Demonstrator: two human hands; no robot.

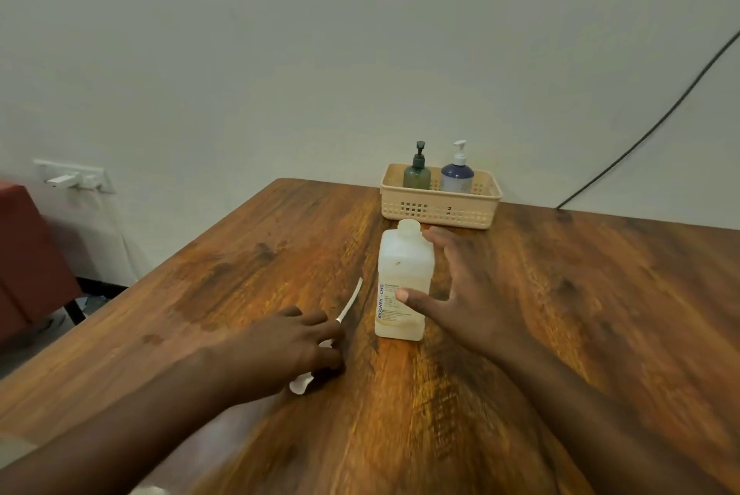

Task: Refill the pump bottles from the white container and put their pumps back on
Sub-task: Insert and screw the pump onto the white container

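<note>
Standing upright on the wooden table (560, 314) in front of you is the white container (402, 286), a squarish, milky plastic bottle with its neck uncapped and a label down its near face bearing blue lettering along one edge and small print too fine to read. Your right hand (464, 290) is spread wide just beside it, fingers straight and apart, the thumb reaching across the front of the label; whether the thumb actually touches the plastic you cannot tell, and nothing is gripped. Your left hand (296, 342) lies low on the table to the left of the container, fingers curled down over a white pump (316, 362) lying on its side: its head pokes out near your wrist, and its thin, slightly curved tube runs out past your fingertips toward the far side of the table. At the back edge, against the wall, sits a beige basket (440, 210) with slotted sides, well apart from your hands. Inside it stand two pump bottles with pumps fitted: a dark green bottle (417, 172) on the left and a blue-and-white bottle (457, 174) on the right.
</note>
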